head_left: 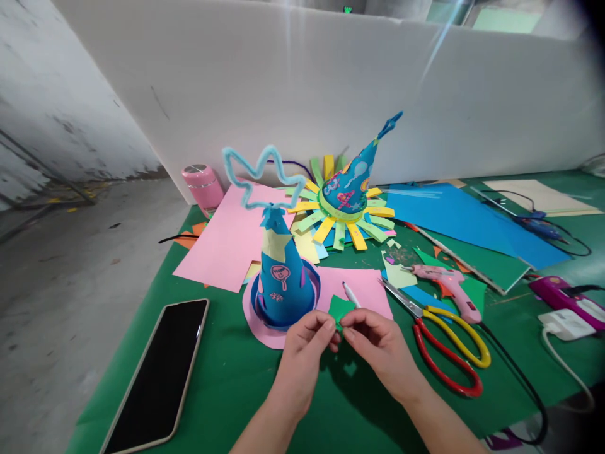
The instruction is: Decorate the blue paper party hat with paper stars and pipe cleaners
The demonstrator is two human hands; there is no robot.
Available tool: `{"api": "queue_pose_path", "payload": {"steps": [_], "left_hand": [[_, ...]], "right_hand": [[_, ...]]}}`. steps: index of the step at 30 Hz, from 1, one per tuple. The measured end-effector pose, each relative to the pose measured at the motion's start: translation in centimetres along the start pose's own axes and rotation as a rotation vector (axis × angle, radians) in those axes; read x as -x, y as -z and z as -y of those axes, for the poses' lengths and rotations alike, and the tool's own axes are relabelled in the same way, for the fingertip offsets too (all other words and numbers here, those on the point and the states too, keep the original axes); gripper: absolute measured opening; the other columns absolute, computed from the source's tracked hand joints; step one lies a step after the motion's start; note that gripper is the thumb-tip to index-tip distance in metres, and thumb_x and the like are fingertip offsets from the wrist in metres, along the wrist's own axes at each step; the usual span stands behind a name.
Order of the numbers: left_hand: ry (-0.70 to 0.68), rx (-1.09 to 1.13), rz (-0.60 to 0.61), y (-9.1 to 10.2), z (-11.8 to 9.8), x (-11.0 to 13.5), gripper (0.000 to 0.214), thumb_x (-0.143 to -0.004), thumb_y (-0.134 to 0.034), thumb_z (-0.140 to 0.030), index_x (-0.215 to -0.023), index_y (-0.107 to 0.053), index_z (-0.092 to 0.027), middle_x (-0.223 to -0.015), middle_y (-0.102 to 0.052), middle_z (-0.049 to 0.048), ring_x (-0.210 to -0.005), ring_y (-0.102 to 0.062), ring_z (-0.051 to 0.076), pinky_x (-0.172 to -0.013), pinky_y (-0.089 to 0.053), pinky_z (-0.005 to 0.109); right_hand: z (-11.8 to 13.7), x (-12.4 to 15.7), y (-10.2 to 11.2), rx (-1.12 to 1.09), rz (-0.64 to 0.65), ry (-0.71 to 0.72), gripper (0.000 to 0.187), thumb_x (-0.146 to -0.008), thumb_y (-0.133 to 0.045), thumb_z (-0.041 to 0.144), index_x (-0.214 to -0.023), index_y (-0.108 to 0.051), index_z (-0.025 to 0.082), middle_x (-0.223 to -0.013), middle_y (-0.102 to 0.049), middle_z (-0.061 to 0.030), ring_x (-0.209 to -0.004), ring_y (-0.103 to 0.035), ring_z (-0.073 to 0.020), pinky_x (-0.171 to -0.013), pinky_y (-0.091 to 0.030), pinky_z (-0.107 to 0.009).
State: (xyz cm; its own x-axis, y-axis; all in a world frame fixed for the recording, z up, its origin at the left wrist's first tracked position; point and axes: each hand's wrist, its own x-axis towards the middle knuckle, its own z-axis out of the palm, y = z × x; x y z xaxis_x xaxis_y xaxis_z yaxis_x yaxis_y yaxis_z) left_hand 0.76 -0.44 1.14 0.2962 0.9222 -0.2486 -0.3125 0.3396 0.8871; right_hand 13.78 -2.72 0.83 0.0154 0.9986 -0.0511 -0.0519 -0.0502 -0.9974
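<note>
Between my two hands is a small piece of green paper [340, 308]. My left hand [309, 337] pinches its left side, and my right hand [373, 334] pinches its right side. A white marker [350, 295] lies on pink paper just beyond my fingers. Left of my hands stands a blue paper cone hat [283, 287] with stickers, a pink brim and a light blue pipe-cleaner star [271, 154] on top. Scissors [439, 334] with one red and one yellow handle lie right of my right hand, blades pointing away to the left.
A pink glue gun [449, 284] lies behind the scissors, its cord running to the front right. At the back sits a second cone hat [352, 180] with yellow and green strips. A phone [158, 375] and a pink flask [203, 189] are at left; blue sheets [472, 217] lie at right.
</note>
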Motion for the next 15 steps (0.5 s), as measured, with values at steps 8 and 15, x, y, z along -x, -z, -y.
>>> {"api": "queue_pose_path", "payload": {"steps": [8,15], "left_hand": [[-0.054,-0.076,-0.007,0.13,0.04,0.01,0.015,-0.073,-0.058,-0.024,-0.061,-0.059,-0.014,-0.058,-0.052,-0.0007,-0.06,-0.046,0.011,-0.06,-0.036,0.022],[-0.003,-0.013,-0.012,-0.01,-0.12,0.04,0.016,-0.071,-0.059,-0.025,-0.06,-0.058,-0.015,-0.058,-0.053,-0.0005,-0.058,-0.047,0.011,-0.058,-0.037,0.022]], "right_hand": [[0.18,0.09,0.08,0.013,0.011,0.001,0.011,-0.077,-0.057,0.027,-0.078,-0.06,0.016,-0.067,-0.061,-0.0011,-0.061,-0.055,-0.0107,-0.054,-0.045,-0.021],[0.38,0.25,-0.02,0.088,0.012,0.03,0.014,-0.078,-0.055,0.029,-0.08,-0.058,0.016,-0.068,-0.06,-0.002,-0.062,-0.055,-0.012,-0.055,-0.045,-0.022]]}}
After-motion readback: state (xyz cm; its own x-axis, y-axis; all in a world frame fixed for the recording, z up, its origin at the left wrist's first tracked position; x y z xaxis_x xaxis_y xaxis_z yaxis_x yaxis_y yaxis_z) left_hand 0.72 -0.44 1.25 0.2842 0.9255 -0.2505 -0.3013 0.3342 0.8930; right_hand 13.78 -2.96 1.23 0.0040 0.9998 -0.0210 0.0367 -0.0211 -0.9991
